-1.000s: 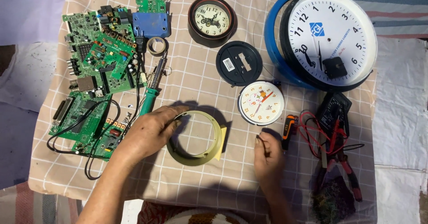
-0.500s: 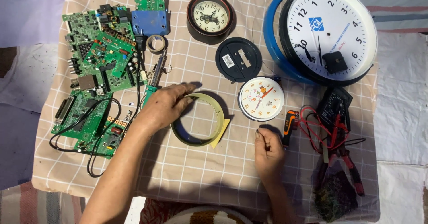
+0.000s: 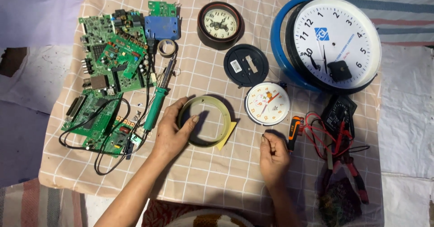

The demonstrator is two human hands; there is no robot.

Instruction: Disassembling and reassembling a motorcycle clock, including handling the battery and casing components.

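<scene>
Fingers [image 3: 193, 118] of the left hand [image 3: 172, 130] grip the yellow-green ring [image 3: 204, 121]; right hand [image 3: 272, 154] pinches something too small to identify.

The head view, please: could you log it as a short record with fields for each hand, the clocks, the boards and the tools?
Left hand: grips the rim of a yellow-green clock ring lying on the checked cloth
Right hand: fingers pinched together; anything held is too small to tell
Clocks: small white dial, dark round back cover, small brown clock, large white clock face in a blue ring
Boards: green circuit boards, far left
Tools: green soldering iron, black multimeter, red-handled pliers
</scene>
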